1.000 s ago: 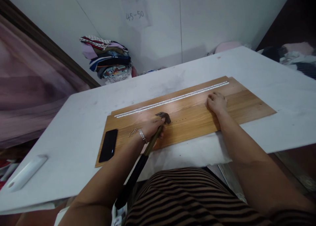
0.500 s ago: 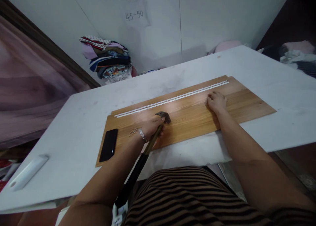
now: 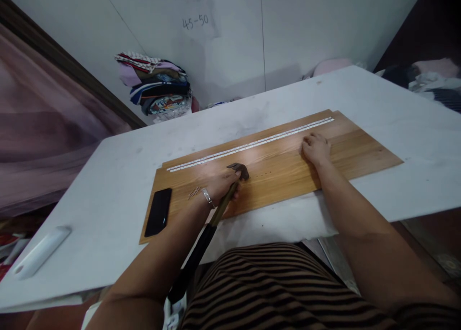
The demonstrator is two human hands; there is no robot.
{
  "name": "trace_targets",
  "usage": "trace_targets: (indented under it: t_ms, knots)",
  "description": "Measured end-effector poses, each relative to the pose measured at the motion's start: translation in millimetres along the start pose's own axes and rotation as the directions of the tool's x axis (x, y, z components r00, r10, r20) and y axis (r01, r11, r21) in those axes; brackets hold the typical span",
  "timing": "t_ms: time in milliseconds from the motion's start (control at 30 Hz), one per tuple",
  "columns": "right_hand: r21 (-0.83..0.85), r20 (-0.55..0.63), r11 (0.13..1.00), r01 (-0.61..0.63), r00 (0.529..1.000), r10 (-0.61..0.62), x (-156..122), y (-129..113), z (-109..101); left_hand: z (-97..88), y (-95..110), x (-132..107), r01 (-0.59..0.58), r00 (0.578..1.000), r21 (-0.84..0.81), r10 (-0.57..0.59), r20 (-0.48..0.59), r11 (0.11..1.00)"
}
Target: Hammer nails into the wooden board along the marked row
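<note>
My left hand [image 3: 223,185] is closed round a claw hammer [image 3: 223,206] just below its metal head. The hammer's dark grip slants down toward my body. Under both hands lies a wood-grain board [image 3: 288,169]. My right hand [image 3: 317,148] rests on the board's right part, holding nothing, fingers bent and slightly apart. Several thin nails [image 3: 194,192] lie loose by my left wrist. A row of small dark dots [image 3: 262,176] runs right of the hammer head; whether they are nails or holes I cannot tell. Two white ruler-like strips [image 3: 252,145] lie along the far side.
A black phone [image 3: 158,212] lies on the board's left end. The white table [image 3: 118,181] carries a long pale object [image 3: 43,251] at its left edge. Folded clothes [image 3: 158,82] are stacked behind the table, against the wall. A pink curtain [image 3: 46,128] hangs at left.
</note>
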State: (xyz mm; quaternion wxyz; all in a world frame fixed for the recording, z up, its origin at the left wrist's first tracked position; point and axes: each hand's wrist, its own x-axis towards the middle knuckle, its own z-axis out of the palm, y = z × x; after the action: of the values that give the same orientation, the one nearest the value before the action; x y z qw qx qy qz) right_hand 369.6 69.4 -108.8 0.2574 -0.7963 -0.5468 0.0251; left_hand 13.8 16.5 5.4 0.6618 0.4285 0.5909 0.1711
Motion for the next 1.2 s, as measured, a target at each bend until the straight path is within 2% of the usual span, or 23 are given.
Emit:
trace_targets:
  t_ms: [200, 433, 767, 1033, 1200]
  knots:
    - [0.007, -0.010, 1.000, 0.006, 1.000, -0.006, -0.5, -0.9, 0.1, -4.5, 0.2, -0.4, 0.000, 1.000, -0.002, 0.000, 0.029, 1.000]
    - [0.004, 0.002, 1.000, -0.003, 1.000, 0.003, 0.1, -1.4, -0.1, -1.6, -0.1, 0.6, 0.010, 1.000, 0.006, -0.010, 0.001, 1.000]
    - [0.022, -0.025, 1.000, 0.007, 1.000, -0.007, 1.3, 1.5, 3.4, -2.8, 2.3, -2.2, 0.000, 1.000, 0.009, 0.000, 0.018, 1.000]
    - [0.015, -0.031, 1.000, 0.021, 0.999, -0.021, 3.2, 4.4, 6.1, 1.6, 1.9, -1.7, 0.009, 1.000, 0.006, -0.009, -0.022, 1.000]
    - [0.012, -0.021, 1.000, 0.013, 1.000, -0.013, 2.4, 3.8, 4.8, -2.5, 1.2, -2.0, 0.001, 1.000, -0.003, -0.001, 0.005, 1.000]
